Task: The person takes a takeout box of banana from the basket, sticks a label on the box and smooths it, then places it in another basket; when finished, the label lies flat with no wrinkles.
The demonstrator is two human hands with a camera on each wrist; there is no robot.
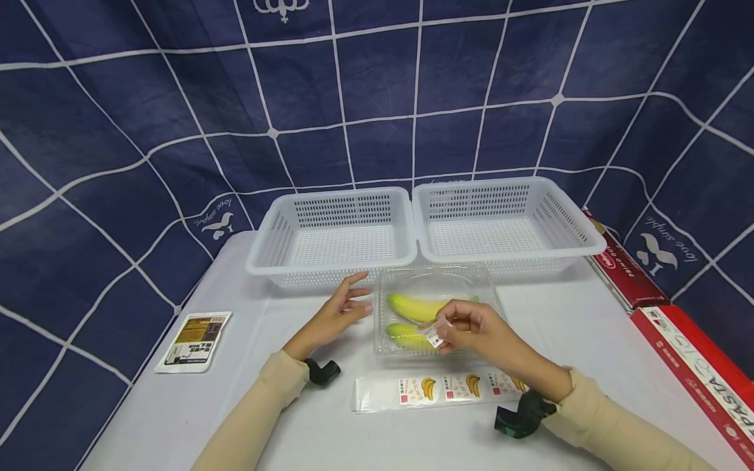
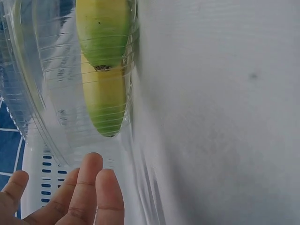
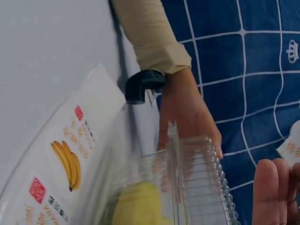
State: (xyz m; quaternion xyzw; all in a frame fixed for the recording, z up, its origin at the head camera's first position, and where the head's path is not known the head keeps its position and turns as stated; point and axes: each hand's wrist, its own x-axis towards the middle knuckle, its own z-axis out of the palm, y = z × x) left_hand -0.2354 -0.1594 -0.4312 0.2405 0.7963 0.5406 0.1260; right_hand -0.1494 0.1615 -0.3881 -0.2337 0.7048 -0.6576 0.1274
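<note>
Your right hand is pinching a label over the six-o'clock side of the clear box; your empty left hand is hovering just off nine o'clock.

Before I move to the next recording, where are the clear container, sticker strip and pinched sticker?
Clear container (image 1: 436, 281), head view: its bare far side.
Sticker strip (image 1: 440, 390), head view: its middle.
Pinched sticker (image 1: 434, 337), head view: its printed end.

Clear box holds 2 yellow-green bananas; sticker above.
</note>
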